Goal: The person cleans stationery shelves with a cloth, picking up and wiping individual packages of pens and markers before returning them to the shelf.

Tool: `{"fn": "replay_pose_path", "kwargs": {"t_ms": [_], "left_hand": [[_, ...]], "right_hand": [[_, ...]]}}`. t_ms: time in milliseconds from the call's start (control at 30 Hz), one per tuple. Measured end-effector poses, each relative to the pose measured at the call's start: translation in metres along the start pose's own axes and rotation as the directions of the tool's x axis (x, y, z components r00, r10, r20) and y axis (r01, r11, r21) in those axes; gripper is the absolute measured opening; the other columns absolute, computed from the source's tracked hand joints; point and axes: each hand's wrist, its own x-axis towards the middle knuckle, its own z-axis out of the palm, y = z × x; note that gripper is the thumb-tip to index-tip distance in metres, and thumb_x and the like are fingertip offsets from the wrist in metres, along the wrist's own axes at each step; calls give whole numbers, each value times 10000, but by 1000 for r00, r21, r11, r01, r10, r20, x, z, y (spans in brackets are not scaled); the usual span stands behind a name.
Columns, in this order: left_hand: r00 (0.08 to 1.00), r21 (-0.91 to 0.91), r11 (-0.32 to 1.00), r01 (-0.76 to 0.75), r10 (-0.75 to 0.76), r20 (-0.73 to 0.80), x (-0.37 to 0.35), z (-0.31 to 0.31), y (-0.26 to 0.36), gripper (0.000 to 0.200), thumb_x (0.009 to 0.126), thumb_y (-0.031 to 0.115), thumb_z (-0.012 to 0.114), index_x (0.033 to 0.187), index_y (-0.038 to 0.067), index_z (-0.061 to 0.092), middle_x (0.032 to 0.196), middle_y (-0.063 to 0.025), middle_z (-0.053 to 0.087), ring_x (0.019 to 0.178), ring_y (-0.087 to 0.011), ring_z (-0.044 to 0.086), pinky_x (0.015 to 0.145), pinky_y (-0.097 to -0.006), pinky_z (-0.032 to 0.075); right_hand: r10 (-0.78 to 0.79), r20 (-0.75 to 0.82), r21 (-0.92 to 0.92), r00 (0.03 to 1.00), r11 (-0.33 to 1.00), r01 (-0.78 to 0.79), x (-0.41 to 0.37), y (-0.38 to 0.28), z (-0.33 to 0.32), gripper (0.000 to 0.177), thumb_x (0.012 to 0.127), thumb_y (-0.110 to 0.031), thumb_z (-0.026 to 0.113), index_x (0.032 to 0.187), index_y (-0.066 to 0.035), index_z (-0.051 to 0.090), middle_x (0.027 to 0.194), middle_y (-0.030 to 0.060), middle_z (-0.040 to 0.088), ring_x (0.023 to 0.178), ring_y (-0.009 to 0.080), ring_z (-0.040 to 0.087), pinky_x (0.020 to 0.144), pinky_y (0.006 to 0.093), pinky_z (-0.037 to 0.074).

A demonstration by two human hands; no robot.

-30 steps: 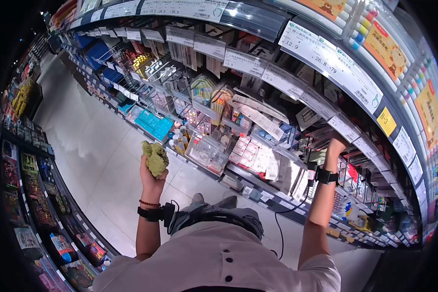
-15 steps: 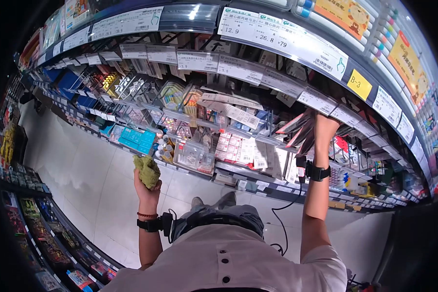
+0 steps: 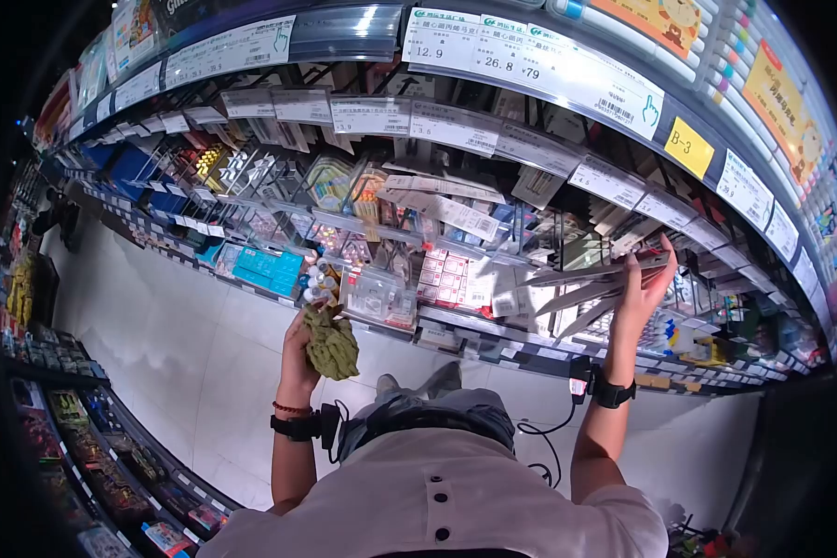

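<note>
My left hand (image 3: 299, 357) is closed round a crumpled olive-green cloth (image 3: 331, 343), in front of the lower shelf at centre left. On the right, my right hand (image 3: 644, 286) grips several thin flat packs (image 3: 581, 296) between thumb and fingers; they fan out to the left, over the lower shelf's edge. Behind that hand, narrow packs (image 3: 614, 228) stand under the price-label strip. Left of the fanned packs lie small red and white boxes (image 3: 444, 277) and a clear plastic tray (image 3: 377, 296).
Long shelf rails with price labels (image 3: 530, 65) curve across the top, with a yellow B-3 tag (image 3: 688, 147) at the right. Teal boxes (image 3: 267, 270) sit on the lower shelf. Another stocked shelf (image 3: 112, 446) stands at the lower left. A black cable (image 3: 553, 430) hangs near my right wrist.
My right hand has come out of the shelf, drawing the flat packs towards me. My left hand has moved right with the cloth, which now hangs to the right of the fingers.
</note>
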Motion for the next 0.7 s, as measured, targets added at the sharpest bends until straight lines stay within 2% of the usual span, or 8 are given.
{"fn": "replay_pose_path", "kwargs": {"t_ms": [100, 200, 233, 300, 367, 400, 600, 700], "left_hand": [[991, 257, 962, 87, -109, 72, 9, -1, -10, 420, 688, 42, 369, 1052, -73, 544, 1021, -215, 585, 900, -267, 589, 804, -353, 484], [903, 158, 976, 152, -202, 379, 16, 30, -9, 400, 692, 95, 377, 985, -69, 593, 962, -201, 613, 915, -238, 581, 818, -332, 451], [845, 328, 896, 299, -409, 345, 16, 58, 3, 453, 809, 235, 325, 1066, -62, 550, 1020, -206, 590, 942, -238, 565, 849, -303, 418], [805, 411, 883, 228, -408, 430, 16, 102, 3, 519, 853, 355, 371, 1152, -49, 502, 1096, -187, 566, 942, -220, 561, 864, -278, 390], [720, 448, 894, -3, -308, 621, 28, 112, -19, 546, 851, 378, 448, 1197, -44, 459, 1104, -147, 563, 958, -194, 553, 849, -267, 398], [671, 560, 811, 168, -510, 538, 30, 117, -20, 484, 809, 283, 542, 1164, -41, 484, 1077, -115, 569, 984, -169, 541, 861, -272, 400], [730, 423, 830, 363, -536, 424, 25, 121, -21, 485, 770, 200, 594, 1184, -7, 447, 1092, -88, 552, 1003, -165, 533, 890, -293, 391], [793, 350, 851, 392, -505, 340, 19, 109, -23, 492, 777, 190, 607, 1192, 2, 421, 1085, -88, 551, 994, -173, 543, 876, -299, 411]], "right_hand": [[151, 167, 261, 974, 946, -192, -20, -7, -2, 590, 744, -107, 577, 1266, -13, 317, 880, 49, 483, 792, 125, 511, 729, 255, 442], [234, 517, 436, 823, 755, -489, -39, -21, 16, 704, 685, -234, 602, 1273, 20, 310, 840, 73, 490, 732, 176, 527, 682, 308, 470], [229, 614, 472, 756, 661, -584, -45, -21, 28, 760, 656, -295, 610, 1275, 27, 312, 813, 82, 487, 694, 198, 525, 655, 330, 476], [229, 761, 501, 606, 386, -775, -59, -24, 54, 791, 636, -322, 601, 1284, 24, 308, 812, 93, 496, 720, 219, 537, 656, 342, 474], [146, 867, 411, 476, 331, -849, -66, -21, 78, 797, 638, -362, 564, 1288, 25, 313, 792, 96, 495, 745, 231, 541, 687, 347, 462], [182, 873, 380, 452, 325, -866, -74, -19, 89, 787, 652, -384, 531, 1290, 24, 316, 802, 103, 509, 761, 235, 541, 719, 344, 451], [261, 921, 231, 290, 232, -945, -84, -17, 121, 582, 809, -353, 433, 1285, -31, 342, 1033, 172, 541, 1026, 247, 478, 903, 352, 358], [31, 852, 339, 523, 728, -595, -110, 30, 135, 505, 840, -322, 480, 1233, -24, 374, 1071, 155, 522, 1017, 234, 479, 900, 334, 351]]}}
